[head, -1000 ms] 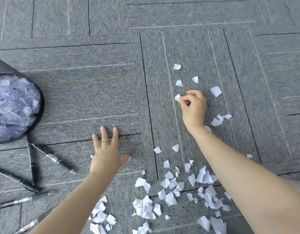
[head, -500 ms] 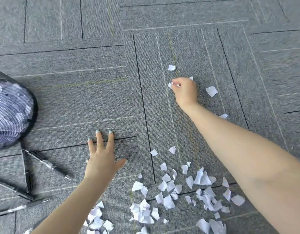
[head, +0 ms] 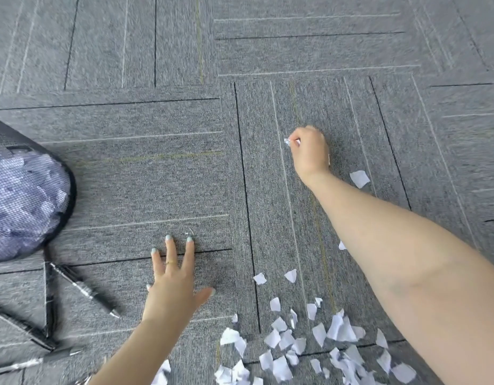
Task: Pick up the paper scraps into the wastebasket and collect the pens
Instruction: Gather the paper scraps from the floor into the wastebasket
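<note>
My right hand (head: 309, 150) pinches gathered paper scraps (head: 289, 141) at upper centre; my left hand (head: 172, 284) lies flat. I should keep the pinch tight while carrying to the wastebasket (head: 23, 201), far left.

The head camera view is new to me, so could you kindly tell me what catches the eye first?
The heap of white paper scraps along the bottom of the grey carpet stands out most. Above it the right hand reaches far forward, pinching scraps, while the left hand rests flat on the carpet. At the left edge sit a mesh wastebasket holding paper and several black pens.
</note>
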`<state>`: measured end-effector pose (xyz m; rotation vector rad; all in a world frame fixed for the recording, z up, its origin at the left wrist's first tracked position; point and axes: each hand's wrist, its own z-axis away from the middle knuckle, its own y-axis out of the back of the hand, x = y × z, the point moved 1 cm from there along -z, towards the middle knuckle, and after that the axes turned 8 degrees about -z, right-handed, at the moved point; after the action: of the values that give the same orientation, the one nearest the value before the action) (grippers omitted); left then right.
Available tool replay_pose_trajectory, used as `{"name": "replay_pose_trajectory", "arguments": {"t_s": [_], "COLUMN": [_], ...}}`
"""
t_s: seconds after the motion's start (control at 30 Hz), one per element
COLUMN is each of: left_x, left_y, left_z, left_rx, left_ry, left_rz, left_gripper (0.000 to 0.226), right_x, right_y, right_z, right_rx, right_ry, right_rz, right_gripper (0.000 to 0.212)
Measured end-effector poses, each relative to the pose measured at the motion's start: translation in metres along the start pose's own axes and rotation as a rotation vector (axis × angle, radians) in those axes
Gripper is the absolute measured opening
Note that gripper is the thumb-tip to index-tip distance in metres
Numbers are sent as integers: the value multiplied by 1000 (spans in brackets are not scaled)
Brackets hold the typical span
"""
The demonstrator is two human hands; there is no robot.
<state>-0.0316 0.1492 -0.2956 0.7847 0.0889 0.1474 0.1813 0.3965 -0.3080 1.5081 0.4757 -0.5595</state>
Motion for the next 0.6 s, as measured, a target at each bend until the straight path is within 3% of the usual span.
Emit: {"name": "replay_pose_trajectory", "arguments": {"t_s": [0.1, 0.2, 0.33, 0.6], "left_x": [-1, 0, 1, 1], "left_y": [2, 3, 4, 3], "left_z": [0, 1, 2, 2], "left_rx": [-7, -9, -11, 10], "left_ry": [4, 3, -5, -16], "left_rz": [-19, -26, -28, -22], "left_gripper": [105, 104, 103, 104], "right_x": [1, 7, 35, 44], "right_y": [5, 25, 34, 25], "right_z": [4, 15, 39, 50], "right_rx": [-22, 107, 65, 145], "right_ry": [13, -69, -211, -227], "right_rz": [-9, -196, -218, -95], "right_gripper": [14, 14, 42, 16]}}
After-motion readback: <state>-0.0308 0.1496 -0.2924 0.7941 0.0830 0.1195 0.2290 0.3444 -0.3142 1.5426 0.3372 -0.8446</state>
